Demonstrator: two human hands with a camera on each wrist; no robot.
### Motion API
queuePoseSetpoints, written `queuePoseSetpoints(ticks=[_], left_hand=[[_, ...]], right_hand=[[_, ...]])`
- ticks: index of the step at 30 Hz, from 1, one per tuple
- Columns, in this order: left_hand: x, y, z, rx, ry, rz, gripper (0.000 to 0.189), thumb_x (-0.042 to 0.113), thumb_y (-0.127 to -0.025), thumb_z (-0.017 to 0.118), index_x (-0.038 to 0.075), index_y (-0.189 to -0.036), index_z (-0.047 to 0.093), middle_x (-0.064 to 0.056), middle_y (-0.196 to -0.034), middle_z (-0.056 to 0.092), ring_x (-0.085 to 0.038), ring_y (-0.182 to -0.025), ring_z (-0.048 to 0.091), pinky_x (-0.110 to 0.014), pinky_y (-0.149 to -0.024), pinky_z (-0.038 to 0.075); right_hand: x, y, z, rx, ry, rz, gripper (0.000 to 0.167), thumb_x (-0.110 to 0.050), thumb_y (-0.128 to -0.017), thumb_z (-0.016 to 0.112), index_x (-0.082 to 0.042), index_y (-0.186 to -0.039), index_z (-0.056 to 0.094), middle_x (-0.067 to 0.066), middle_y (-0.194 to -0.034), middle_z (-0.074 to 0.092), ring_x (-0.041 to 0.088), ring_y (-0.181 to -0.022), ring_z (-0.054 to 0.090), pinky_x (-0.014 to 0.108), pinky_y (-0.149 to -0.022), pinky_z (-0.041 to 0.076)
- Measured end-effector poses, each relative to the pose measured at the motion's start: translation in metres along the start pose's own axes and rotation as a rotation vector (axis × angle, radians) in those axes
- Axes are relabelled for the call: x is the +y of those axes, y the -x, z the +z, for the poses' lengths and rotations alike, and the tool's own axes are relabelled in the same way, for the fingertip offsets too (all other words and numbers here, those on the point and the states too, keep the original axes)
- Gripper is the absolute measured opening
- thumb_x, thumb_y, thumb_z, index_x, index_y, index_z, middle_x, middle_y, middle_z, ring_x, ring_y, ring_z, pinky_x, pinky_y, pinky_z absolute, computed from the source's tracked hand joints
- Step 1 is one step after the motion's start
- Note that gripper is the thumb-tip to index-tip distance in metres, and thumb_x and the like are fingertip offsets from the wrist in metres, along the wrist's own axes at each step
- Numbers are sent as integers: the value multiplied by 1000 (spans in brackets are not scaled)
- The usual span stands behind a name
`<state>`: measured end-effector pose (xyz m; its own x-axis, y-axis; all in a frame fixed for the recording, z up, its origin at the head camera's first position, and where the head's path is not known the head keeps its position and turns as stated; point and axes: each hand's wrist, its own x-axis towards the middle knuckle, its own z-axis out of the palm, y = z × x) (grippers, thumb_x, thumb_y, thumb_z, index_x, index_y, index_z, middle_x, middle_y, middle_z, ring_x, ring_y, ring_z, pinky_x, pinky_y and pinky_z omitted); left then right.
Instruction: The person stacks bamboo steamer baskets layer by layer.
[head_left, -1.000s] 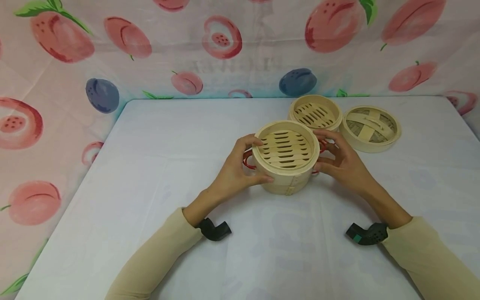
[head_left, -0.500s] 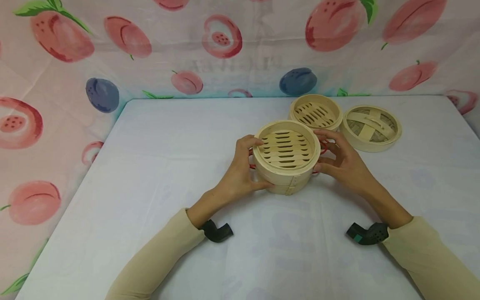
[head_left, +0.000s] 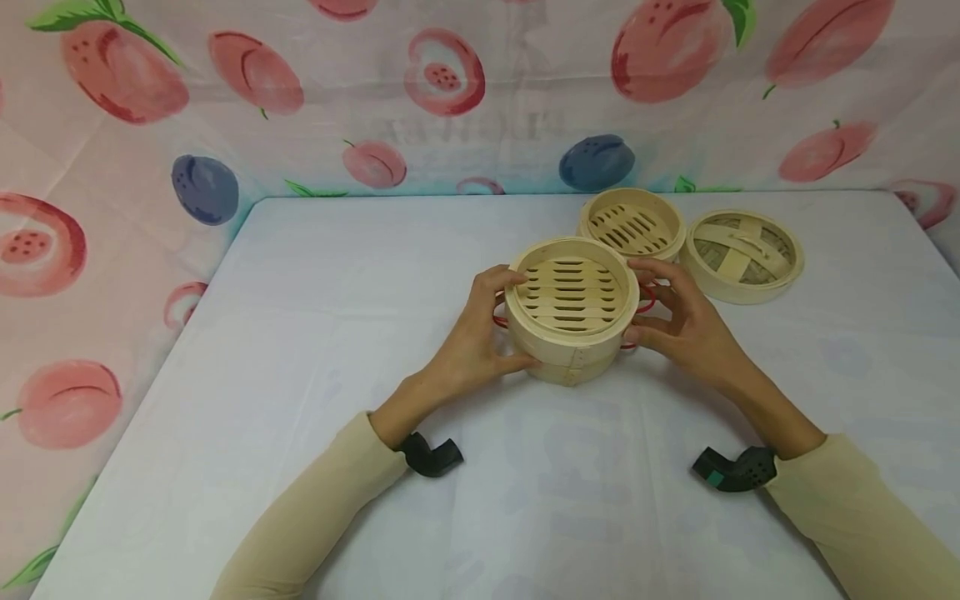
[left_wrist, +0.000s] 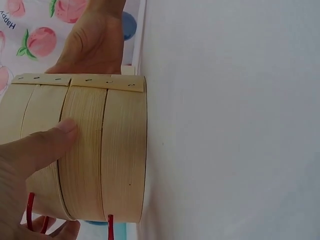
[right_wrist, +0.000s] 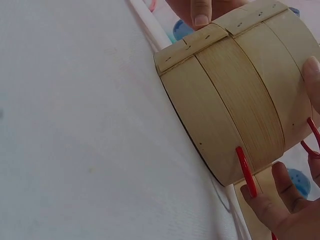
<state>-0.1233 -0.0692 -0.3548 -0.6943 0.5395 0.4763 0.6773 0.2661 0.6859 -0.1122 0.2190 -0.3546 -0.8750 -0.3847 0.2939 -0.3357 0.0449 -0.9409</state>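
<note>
A round bamboo steamer (head_left: 555, 352), two tiers stacked with a slatted floor in the top one, stands between both hands. My left hand (head_left: 468, 337) grips its left side, thumb on the front wall and a fingertip over the rim. On the right side, my right hand (head_left: 693, 333) holds the wall, fingers spread near a red cord handle (head_left: 648, 298). The stapled seam faces front. In the left wrist view, the left thumb presses the bamboo wall (left_wrist: 85, 155). The right wrist view shows a finger touching a lower red loop (right_wrist: 246, 172).
Behind the stack sits another slatted bamboo steamer tier (head_left: 630, 225). Beside it, to the right, lies a woven bamboo lid (head_left: 738, 262) with a small handle on top. A white cloth (head_left: 337, 250) covers the table, and a fruit-print curtain (head_left: 315, 158) hangs behind.
The steamer has turned a little, its front seam moving left. My left hand slid slightly right along the wall, then back left with the turn. My right hand stays almost in place.
</note>
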Motion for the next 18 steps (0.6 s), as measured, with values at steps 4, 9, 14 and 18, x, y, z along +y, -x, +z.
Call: queuePoseSetpoints(ticks=[4, 9, 14, 18], left_hand=[[-4, 0, -3, -4, 44, 2, 98, -3, -60, 89, 4, -135, 27, -16, -140, 27, -22, -137, 25, -30, -108, 32], [-6, 1, -4, -19, 83, -10, 98, -2, -61, 89, 5, -136, 26, -14, -143, 27, -21, -139, 22, -31, -109, 32], [-7, 1, -4, -16, 93, -10, 98, 4, -62, 90, 8, -137, 27, -13, -143, 28, -21, -137, 25, -33, -107, 34], [-7, 1, -4, -8, 99, 2, 97, 5, -63, 89, 8, -138, 27, -13, -143, 28, -21, -136, 29, -33, -107, 34]], right_hand=[[0, 0, 1, -1, -1, -2, 80, 20, -79, 66, -8, -146, 32, 13, -126, 35, 26, -117, 41, 23, -81, 53], [-1, 0, 2, 1, -7, -2, 78, 20, -80, 65, -7, -145, 33, 13, -123, 34, 27, -117, 40, 22, -79, 53], [0, 0, 1, 1, -12, 5, 78, 19, -80, 65, -7, -145, 33, 13, -123, 33, 27, -118, 40, 22, -77, 54], [0, 0, 0, -4, -20, 10, 77, 20, -80, 64, -7, -145, 34, 15, -127, 35, 27, -119, 41, 24, -78, 54]])
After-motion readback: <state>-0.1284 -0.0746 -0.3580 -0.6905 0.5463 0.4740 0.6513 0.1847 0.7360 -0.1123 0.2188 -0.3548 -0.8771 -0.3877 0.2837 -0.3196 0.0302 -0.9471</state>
